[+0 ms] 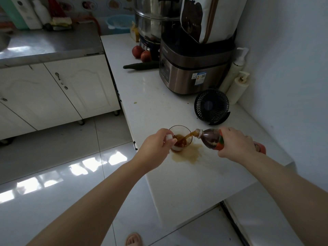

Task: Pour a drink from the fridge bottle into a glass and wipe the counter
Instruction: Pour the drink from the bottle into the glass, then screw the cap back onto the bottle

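A clear glass (182,134) stands on the white counter (152,96) near its left edge. My left hand (158,144) grips the glass from the left, with a small white cap held between the fingers. My right hand (236,142) holds a plastic bottle (210,138) of brown drink tilted to the left, its open mouth over the glass rim. A brown stream runs from the bottle into the glass, which holds some brown liquid. A brown puddle (188,154) lies on the counter just in front of and to the right of the glass.
A small black fan (211,106) stands behind the bottle. Farther back are a dark rice cooker (191,71), two pump bottles (237,86) by the wall, a cucumber (140,66), two red fruits (142,53) and a steel pot (154,20). White cabinets (53,93) are at left.
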Motion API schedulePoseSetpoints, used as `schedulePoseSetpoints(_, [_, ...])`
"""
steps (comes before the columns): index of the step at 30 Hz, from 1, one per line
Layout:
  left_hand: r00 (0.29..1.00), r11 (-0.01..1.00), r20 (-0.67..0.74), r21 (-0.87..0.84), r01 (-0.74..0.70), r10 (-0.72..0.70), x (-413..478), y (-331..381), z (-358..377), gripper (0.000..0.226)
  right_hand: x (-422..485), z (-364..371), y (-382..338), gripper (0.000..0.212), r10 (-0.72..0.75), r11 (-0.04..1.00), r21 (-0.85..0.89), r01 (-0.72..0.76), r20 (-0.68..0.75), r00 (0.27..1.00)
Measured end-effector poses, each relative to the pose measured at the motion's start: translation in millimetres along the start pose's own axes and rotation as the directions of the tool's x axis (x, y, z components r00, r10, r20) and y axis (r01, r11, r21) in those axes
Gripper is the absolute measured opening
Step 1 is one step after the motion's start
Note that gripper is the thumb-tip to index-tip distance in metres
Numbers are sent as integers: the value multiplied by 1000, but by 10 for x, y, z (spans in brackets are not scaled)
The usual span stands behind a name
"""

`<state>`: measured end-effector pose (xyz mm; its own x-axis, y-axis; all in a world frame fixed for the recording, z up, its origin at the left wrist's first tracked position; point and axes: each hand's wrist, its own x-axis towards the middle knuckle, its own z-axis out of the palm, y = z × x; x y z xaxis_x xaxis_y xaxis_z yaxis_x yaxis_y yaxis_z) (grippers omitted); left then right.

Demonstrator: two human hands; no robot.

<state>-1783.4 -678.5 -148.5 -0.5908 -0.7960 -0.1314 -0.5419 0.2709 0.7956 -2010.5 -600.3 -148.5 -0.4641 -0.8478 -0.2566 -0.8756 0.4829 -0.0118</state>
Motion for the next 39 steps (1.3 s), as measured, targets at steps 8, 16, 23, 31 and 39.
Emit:
schedulePoseSetpoints(8, [1000,1000,-3,-7,16,-16,18,26,-13,26,-17,-30,-17,60,-4,1000,-16,4,2,1000])
schedulePoseSetpoints(16, [999,1000,-33,-2,14,-14,68,65,-54,28,-14,-41,-49,59,10,995,98,-10,2,1000])
schedulePoseSetpoints(23, [992,995,-94,62,-80,86,239,383,-204,31,-81,-59,-107,57,4,871,491,26,-61,998])
schedulePoseSetpoints(31, [991,977,-40,178,-116,125,398,964,-327,38,-65,-137,-224,29,-58,846,524,100,-96,994])
schedulePoseSetpoints(39, [990,940,5,313,-133,138,400,1276,-381,26,-206,-401,-288,17,-111,848,501,174,-153,982])
